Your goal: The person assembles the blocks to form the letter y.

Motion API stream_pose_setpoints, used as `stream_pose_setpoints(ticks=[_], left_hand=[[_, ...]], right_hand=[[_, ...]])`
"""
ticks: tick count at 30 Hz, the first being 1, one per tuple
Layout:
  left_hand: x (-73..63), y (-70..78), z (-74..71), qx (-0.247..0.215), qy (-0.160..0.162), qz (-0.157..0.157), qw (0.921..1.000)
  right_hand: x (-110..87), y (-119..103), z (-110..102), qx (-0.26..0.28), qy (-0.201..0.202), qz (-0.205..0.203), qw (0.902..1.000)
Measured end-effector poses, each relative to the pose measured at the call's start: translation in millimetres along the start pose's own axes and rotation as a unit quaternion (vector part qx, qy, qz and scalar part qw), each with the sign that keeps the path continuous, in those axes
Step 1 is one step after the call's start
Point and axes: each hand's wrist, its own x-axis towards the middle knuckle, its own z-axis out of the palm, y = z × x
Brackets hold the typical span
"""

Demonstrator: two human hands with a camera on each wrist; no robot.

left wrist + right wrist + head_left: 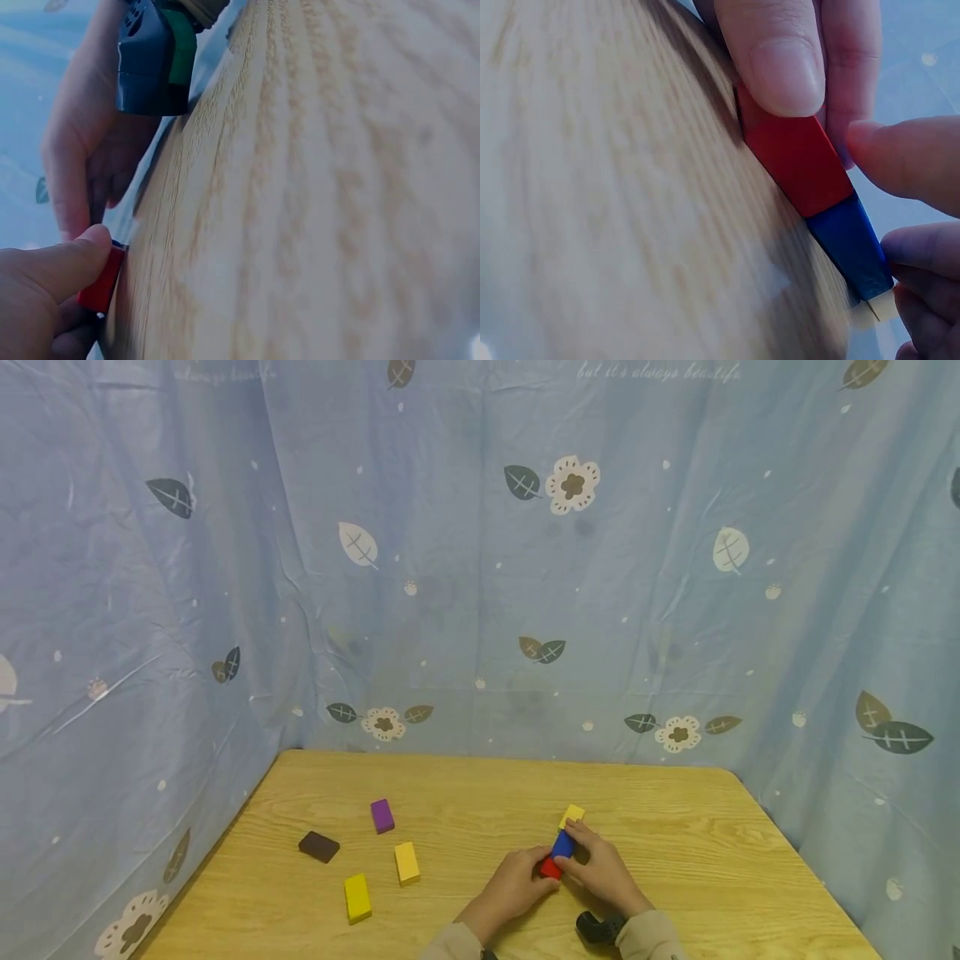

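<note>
Wooden table (675, 810), blue flowery curtain behind | step: looks like lining blocks end to end, lower middle of frame: red block (551, 867), blue block (562, 844), yellow block (572, 816) | left hand (517, 887) pinches the red, right hand (600, 870) pinches the blue | next: probably nudge them flush, gently | wrists low, both hands meet.

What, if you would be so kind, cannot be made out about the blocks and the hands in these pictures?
- Red block: head view, mostly hidden under the left hand; its full length shows only in the right wrist view.
- Blue block: left wrist view, hidden behind the thumb and the red block.
- Yellow block at the row's end: right wrist view, only a blurred sliver behind the right hand fingers.
</note>
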Motion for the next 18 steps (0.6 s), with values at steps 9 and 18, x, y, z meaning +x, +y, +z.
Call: stream_pose_setpoints(ticks=[9, 18], left_hand=[[-1.0, 0.1, -0.7, -0.023, -0.004, -0.010, 0.9997], [-1.0, -0.9, -0.7, -0.038, -0.011, -0.016, 0.9991]], right_hand=[[-1.4, 3.0, 0.4, -0.005, -0.010, -0.002, 0.9999], [-1.0, 4.5, 1.6, 0.002, -0.011, 0.002, 0.9999]])
